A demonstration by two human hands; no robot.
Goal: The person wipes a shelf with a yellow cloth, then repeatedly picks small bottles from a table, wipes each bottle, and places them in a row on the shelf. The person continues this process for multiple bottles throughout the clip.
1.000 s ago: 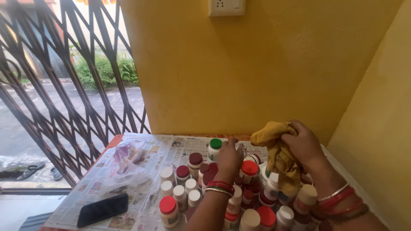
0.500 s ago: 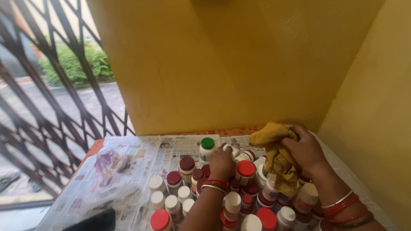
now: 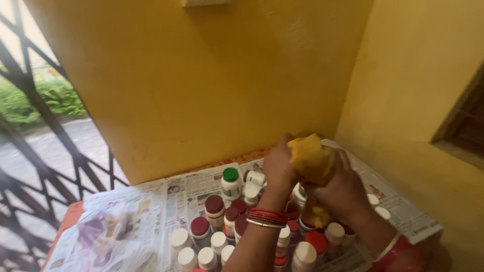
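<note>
My right hand (image 3: 339, 190) is shut on a crumpled yellow cloth (image 3: 310, 160), held above a crowd of small plastic bottles. My left hand (image 3: 279, 166) is raised against the cloth's left side, its back towards me and fingers curled. Whatever it holds is hidden. Red bangles (image 3: 266, 216) ring the left wrist. Just left of that hand stands a white bottle with a green cap (image 3: 231, 181). A white bottle (image 3: 254, 178) lies on its side under the hand. Maroon-capped bottles (image 3: 214, 205), white-capped bottles (image 3: 179, 238) and a red-capped one (image 3: 316, 241) stand packed together below.
Newspaper (image 3: 187, 190) covers the table, which sits in a corner of yellow walls (image 3: 201, 90). A crumpled clear plastic bag (image 3: 101, 236) lies at the left. A metal folding grille (image 3: 45, 166) stands at the far left. A dark window frame (image 3: 464, 121) is on the right wall.
My left hand rose from the bottles up against the cloth. My right hand brought the cloth left towards it. The view swung right, and the phone left the frame.
</note>
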